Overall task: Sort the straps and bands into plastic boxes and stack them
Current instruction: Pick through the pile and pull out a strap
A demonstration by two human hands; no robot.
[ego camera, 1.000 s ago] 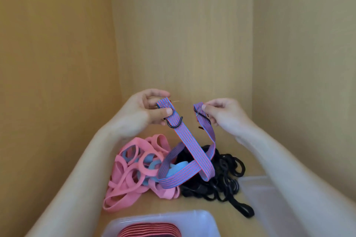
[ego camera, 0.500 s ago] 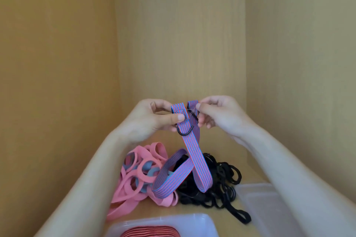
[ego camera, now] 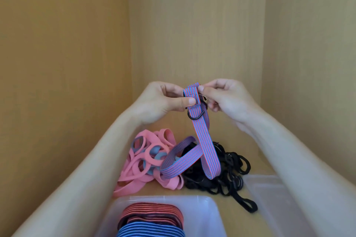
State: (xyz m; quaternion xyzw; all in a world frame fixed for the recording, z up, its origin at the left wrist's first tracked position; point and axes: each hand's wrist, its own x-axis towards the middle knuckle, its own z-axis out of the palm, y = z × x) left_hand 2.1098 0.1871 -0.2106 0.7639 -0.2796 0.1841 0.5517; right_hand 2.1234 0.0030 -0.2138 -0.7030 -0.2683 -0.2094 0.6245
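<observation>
Both hands, left hand (ego camera: 163,100) and right hand (ego camera: 225,96), pinch the striped strap (ego camera: 204,140) by its buckle end above the shelf's back corner, rest dangling; looks light and floppy, so I'd grab near the D-ring (ego camera: 196,116).

Wooden walls (ego camera: 57,44) (pale, grained)

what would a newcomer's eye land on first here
The pink-and-blue striped strap, pinched at its top by the left hand and the right hand mid-frame, its loop hanging to the piles below. There a heap of pink bands lies left of a tangle of black straps. Nearest the camera, a clear plastic box holds rolled striped straps.
</observation>
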